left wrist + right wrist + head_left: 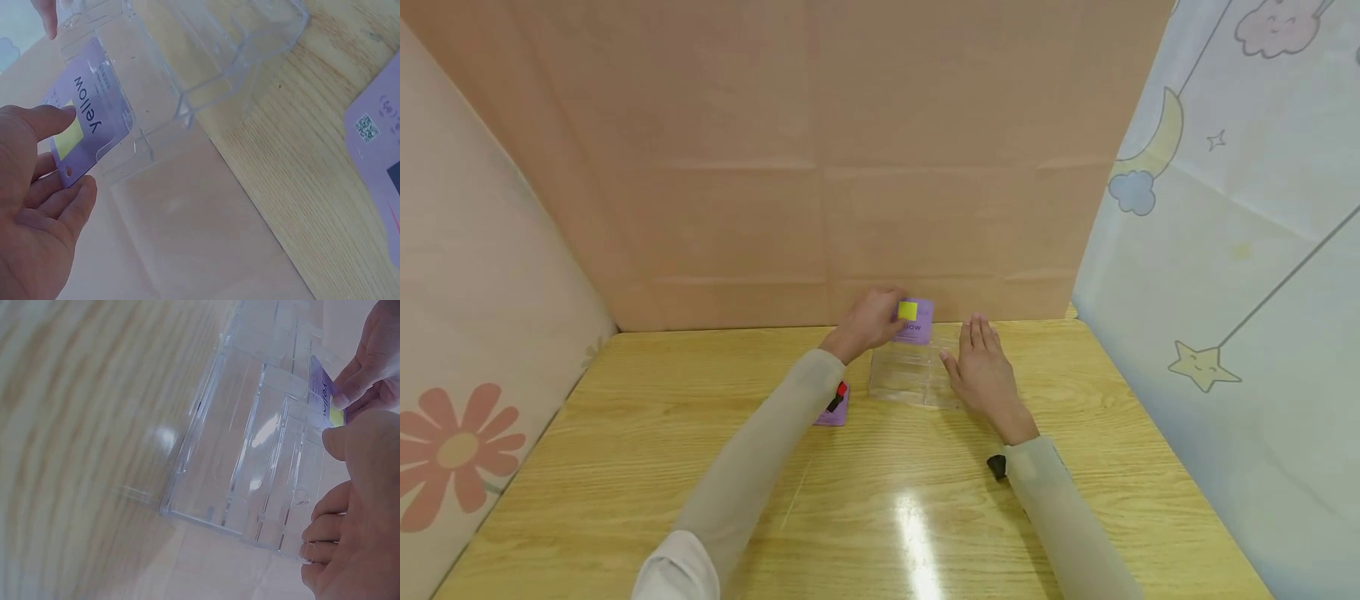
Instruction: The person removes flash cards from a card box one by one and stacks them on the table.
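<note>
A purple flash card with a yellow square and the word "yellow" is pinched between the thumb and fingers of my left hand. Its lower part stands in the rearmost tier of a clear plastic stepped holder, as the left wrist view shows. At the holder's right side is my right hand, fingers straight and together, thumb apart. In the right wrist view its fingertips touch the holder's edge. The holder's front tiers hold no cards.
More purple cards lie on the wooden table left of the holder, partly hidden by my left sleeve. One shows a QR code in the left wrist view. A brown backdrop rises behind the holder; printed panels stand at both sides.
</note>
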### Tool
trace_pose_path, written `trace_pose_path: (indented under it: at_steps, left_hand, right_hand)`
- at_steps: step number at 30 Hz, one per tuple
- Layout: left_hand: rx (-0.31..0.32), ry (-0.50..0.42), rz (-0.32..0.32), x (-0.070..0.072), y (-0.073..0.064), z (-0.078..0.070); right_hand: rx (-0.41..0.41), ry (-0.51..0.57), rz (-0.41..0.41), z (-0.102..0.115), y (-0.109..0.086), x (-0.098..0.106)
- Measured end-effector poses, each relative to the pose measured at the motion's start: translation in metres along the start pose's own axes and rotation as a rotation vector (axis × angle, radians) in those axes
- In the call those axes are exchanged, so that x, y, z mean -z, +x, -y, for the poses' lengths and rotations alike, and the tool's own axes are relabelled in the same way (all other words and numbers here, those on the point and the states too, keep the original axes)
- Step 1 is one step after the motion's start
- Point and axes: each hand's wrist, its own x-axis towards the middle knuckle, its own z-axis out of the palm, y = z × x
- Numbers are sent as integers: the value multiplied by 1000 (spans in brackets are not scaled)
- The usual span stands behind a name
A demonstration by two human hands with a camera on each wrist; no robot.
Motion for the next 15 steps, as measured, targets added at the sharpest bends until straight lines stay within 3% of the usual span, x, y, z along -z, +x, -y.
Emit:
trace_pose_path:
  at_steps: [12,15]
  left_hand:
    - [-2,-19,-38,-2,-1,0]
    - [41,0,-44,-2,-15,-22]
  right_hand:
    - [5,-6,-15,2,1,1]
    - [51,9,-14,-8,-14,8]
